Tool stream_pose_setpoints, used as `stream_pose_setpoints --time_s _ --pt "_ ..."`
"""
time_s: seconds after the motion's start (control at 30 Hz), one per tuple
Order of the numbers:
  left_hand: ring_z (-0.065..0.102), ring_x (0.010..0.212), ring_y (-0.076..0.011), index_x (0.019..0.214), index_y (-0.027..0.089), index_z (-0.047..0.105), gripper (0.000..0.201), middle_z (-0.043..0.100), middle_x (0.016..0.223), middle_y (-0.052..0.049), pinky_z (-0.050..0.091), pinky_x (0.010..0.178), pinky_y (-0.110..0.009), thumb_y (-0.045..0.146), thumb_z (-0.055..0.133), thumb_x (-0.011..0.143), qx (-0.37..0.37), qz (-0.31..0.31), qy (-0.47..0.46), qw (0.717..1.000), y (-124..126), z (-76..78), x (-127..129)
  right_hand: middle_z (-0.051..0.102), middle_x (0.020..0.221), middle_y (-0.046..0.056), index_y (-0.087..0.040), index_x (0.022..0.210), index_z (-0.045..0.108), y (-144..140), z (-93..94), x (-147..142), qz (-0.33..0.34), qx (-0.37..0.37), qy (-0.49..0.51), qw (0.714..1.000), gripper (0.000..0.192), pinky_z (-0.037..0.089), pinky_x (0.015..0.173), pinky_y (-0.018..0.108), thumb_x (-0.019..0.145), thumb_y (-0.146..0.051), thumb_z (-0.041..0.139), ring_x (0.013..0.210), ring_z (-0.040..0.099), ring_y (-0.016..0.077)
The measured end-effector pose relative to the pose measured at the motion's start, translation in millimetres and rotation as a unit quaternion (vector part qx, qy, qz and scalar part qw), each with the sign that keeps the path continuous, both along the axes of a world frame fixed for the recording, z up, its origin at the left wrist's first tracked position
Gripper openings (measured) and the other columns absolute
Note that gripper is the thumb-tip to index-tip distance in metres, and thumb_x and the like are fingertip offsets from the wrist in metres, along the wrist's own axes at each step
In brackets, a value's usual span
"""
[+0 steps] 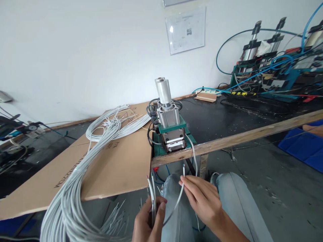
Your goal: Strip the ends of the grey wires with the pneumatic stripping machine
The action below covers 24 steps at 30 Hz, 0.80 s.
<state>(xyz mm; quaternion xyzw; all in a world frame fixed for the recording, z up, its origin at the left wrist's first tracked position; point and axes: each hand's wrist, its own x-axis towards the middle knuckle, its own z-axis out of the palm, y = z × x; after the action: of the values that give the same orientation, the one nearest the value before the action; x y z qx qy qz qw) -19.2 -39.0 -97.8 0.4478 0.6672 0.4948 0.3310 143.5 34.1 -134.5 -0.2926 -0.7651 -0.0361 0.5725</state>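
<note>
I've got one thin grey sheathed cable (179,196) looping between my hands, its stripped end up, plus several matching cut grey cables (152,195) held upright.

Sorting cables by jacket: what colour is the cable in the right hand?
Light grey, seen in the head view: the cable pinched by the right hand.

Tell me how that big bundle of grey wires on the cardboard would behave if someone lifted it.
The bundle of grey wires would probably sag: it already droops over the edge of the cardboard. Strands would likely splay, as the loose ends fan out near the machine. The single wire in the right hand bends in a curve, so each seems springy, not stiff.
</note>
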Motion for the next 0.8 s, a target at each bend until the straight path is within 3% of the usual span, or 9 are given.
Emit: stream_pose_setpoints --time_s 0.13,0.27,0.4,0.5,0.8 --pt "0.048 0.053 -0.0163 0.078 0.021 0.074 0.043 0.065 0.067 -0.001 0.041 0.058 -0.026 0.063 0.066 0.080 0.073 -0.012 0.100 0.992 7.7 3.6 5.1 0.080 0.092 0.009 -0.018 0.134 0.059 26.9 13.8 -14.6 -0.038 0.049 0.053 0.997 0.047 0.065 0.074 0.029 0.091 0.001 0.058 0.083 0.078 0.0210" --pt "0.056 0.057 -0.0193 0.081 0.023 0.077 0.029 0.069 0.068 -0.002 0.047 0.067 -0.028 0.049 0.065 0.086 0.106 -0.017 0.131 0.986 14.6 6.6 6.4 0.080 0.093 0.009 -0.019 0.129 0.063 43.7 21.9 -23.6 -0.069 0.058 0.088 0.992 0.041 0.064 0.077 0.028 0.093 -0.001 0.057 0.084 0.078 0.0207" --pt "0.070 0.081 -0.0257 0.091 0.025 0.080 0.028 0.078 0.088 -0.006 0.050 0.079 -0.030 0.048 0.065 0.088 0.152 0.014 0.127 0.980 14.7 8.3 5.2 0.079 0.094 0.011 -0.017 0.126 0.064 54.4 25.4 -25.4 -0.082 0.055 0.097 0.990 0.036 0.064 0.078 0.029 0.094 -0.002 0.056 0.085 0.078 0.0213" --pt "0.071 0.093 -0.0284 0.095 0.026 0.081 0.031 0.080 0.100 -0.006 0.050 0.089 -0.032 0.052 0.066 0.087 0.154 0.020 0.122 0.980 12.8 8.0 5.1 0.079 0.094 0.012 -0.016 0.121 0.066 59.8 26.0 -26.0 -0.081 0.054 0.098 0.990 0.032 0.064 0.078 0.029 0.094 -0.002 0.057 0.085 0.078 0.0212" --pt "0.072 0.104 -0.0313 0.101 0.027 0.083 0.036 0.081 0.107 -0.007 0.051 0.091 -0.034 0.055 0.068 0.085 0.146 0.000 0.091 0.985 13.9 11.4 7.4 0.079 0.094 0.010 -0.016 0.110 0.068 69.3 31.3 -25.7 -0.066 0.039 0.119 0.990 0.024 0.062 0.081 0.026 0.093 -0.002 0.058 0.086 0.077 0.0186"
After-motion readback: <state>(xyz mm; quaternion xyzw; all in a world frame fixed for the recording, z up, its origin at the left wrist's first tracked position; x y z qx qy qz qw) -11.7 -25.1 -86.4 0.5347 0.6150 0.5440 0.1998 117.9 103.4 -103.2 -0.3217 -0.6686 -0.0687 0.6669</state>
